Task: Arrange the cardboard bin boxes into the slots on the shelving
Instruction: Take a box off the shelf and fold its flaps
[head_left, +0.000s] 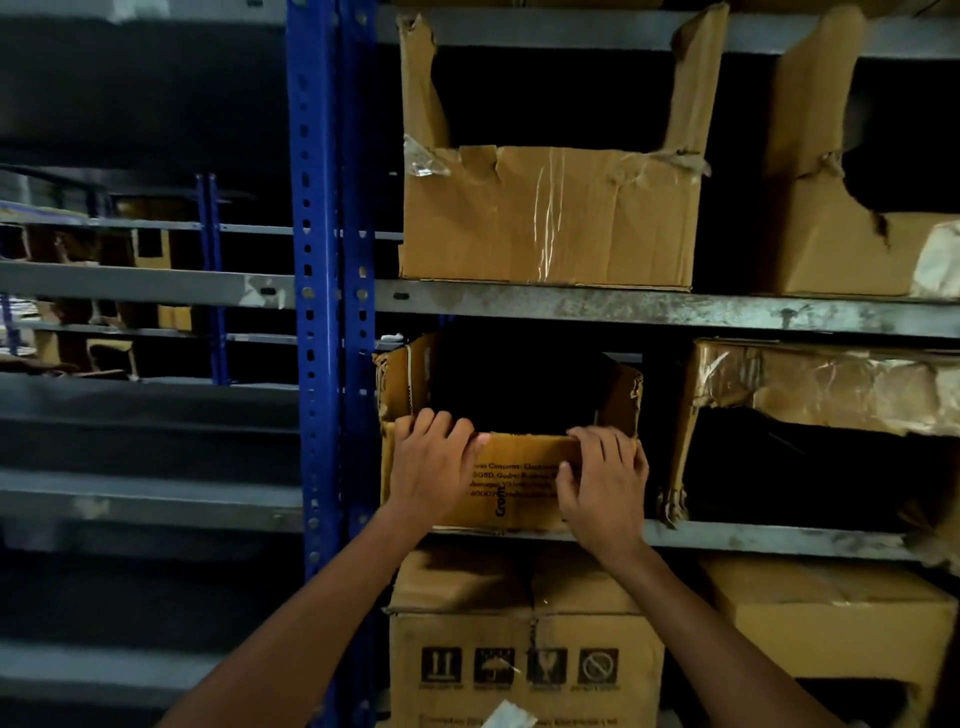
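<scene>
Several bin boxes already sit in slots, while both the left hand (434, 467) and right hand (602, 483) curl fingers (441, 423) over the front lip of the printed bin box (511, 486), apparently nearly seated on the shelf (753, 540).

Bin box (524, 452) int. too dark; R-edge box (831, 249) cut off.

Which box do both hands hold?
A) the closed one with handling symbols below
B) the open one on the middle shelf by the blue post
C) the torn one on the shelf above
B: the left hand and right hand both grip the front lip of the middle-shelf box, fingers curled over its edge.
</scene>
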